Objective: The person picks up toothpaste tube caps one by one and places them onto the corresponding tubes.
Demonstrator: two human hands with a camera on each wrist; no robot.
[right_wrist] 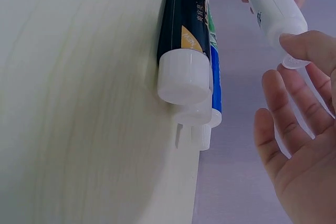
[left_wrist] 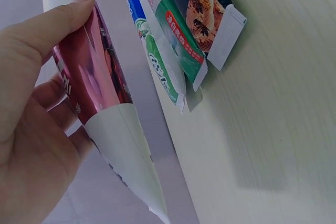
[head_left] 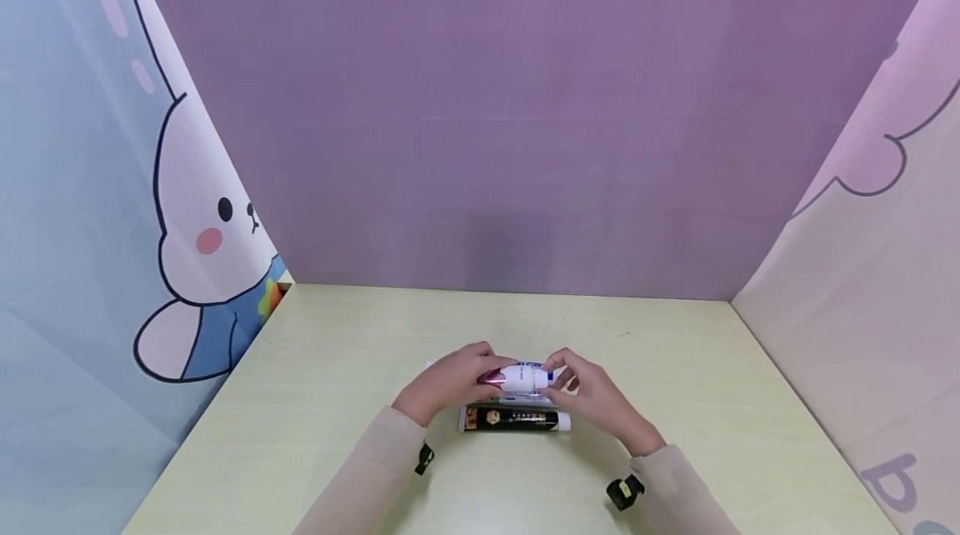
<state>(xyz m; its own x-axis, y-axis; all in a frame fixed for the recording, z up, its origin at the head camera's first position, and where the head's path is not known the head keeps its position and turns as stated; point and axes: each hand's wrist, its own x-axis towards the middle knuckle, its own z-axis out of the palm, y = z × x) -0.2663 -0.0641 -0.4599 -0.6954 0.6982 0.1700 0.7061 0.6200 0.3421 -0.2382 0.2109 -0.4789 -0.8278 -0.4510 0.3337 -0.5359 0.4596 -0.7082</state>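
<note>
A white and shiny red toothpaste tube [head_left: 522,378] is held level above the table. My left hand [head_left: 452,381] grips it around its red middle, thumb on top, as the left wrist view shows. At the cap end, my right hand [head_left: 595,397] pinches the tube between thumb and index finger; its other fingers are spread away in the right wrist view. Below lie several more tubes side by side: a black tube [head_left: 517,419] with a white cap [right_wrist: 184,76] nearest me, then a green and white tube [left_wrist: 181,43] and a blue and green one [left_wrist: 155,59].
The pale wooden table [head_left: 360,327] runs back to a purple cloth wall [head_left: 487,118]. A blue cloth with a cartoon rabbit [head_left: 198,227] hangs at the left, a pink and white cloth [head_left: 877,293] at the right. Black wrist cameras [head_left: 625,492] sit below the sleeves.
</note>
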